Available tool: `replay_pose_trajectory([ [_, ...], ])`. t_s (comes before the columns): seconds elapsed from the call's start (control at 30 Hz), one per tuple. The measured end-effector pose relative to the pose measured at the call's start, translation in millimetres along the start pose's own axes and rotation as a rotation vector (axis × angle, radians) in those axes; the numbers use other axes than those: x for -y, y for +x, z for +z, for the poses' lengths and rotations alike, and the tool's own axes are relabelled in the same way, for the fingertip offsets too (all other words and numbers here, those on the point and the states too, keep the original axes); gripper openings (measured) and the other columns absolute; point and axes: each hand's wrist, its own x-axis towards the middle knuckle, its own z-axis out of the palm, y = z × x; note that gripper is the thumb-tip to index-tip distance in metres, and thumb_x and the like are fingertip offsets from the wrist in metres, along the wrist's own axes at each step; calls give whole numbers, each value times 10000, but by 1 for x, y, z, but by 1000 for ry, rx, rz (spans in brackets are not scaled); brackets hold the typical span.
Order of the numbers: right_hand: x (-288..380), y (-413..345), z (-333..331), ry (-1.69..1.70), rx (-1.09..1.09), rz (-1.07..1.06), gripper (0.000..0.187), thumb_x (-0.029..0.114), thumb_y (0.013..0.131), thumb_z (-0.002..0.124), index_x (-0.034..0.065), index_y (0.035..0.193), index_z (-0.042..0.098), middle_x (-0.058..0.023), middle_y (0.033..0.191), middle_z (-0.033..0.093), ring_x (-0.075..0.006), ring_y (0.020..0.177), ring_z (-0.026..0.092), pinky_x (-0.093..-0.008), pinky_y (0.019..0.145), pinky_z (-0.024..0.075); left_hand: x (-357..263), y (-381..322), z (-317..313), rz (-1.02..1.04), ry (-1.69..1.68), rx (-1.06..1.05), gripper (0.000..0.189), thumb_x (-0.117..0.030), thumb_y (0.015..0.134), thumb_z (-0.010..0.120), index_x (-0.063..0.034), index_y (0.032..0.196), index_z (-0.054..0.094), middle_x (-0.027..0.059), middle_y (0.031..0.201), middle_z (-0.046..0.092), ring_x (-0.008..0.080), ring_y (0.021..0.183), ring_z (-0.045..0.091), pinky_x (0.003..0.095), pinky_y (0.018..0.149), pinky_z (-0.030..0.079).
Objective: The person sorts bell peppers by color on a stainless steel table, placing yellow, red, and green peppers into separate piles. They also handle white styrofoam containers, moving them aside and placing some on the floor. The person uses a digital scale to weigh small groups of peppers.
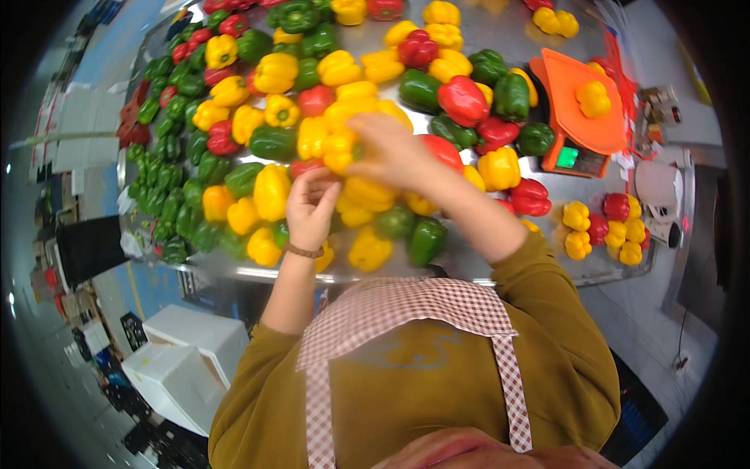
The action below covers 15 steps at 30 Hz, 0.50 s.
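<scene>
My right hand (389, 149), blurred, is at a yellow bell pepper (340, 151) amid a pile of yellow peppers; its fingers curve around the pepper's far side, and whether it grips is unclear. Just nearer and to the left is my left hand (310, 205), fingers curled and thumb bent, below a red bell pepper (307, 167). Nothing shows plainly in its fingers. A green bell pepper (272, 142) lies to the left, and a large yellow pepper (272, 191) rests beside the left hand.
Many green peppers (170, 176) cover the left of the metal table (234, 271). On the right, an orange scale (580, 111) bears a yellow pepper (593, 98) on its tray. Grouped red and yellow peppers (615, 233) lie nearer. White foam boxes (176, 375) stand on the floor at left.
</scene>
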Motion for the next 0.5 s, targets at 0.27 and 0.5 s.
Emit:
replay_pose_trajectory([
  [0.27, 12, -14, 0, 392, -196, 155, 706, 267, 741, 835, 62, 1335, 512, -162, 1352, 523, -330, 1235, 541, -433, 1030, 465, -12, 4, 9, -97, -40, 33, 461, -51, 941, 631, 1, 1365, 457, 107, 1274, 554, 158, 1030, 610, 293, 915, 504],
  [0.5, 30, -55, -34, 1064, -383, 198, 742, 155, 787, 801, 49, 1414, 418, -129, 1351, 529, -250, 1243, 545, -398, 1057, 452, -44, 8, 64, -216, -558, 389, 688, -132, 997, 556, -57, 1566, 176, 101, 1459, 434, 191, 1279, 488, 348, 1047, 421],
])
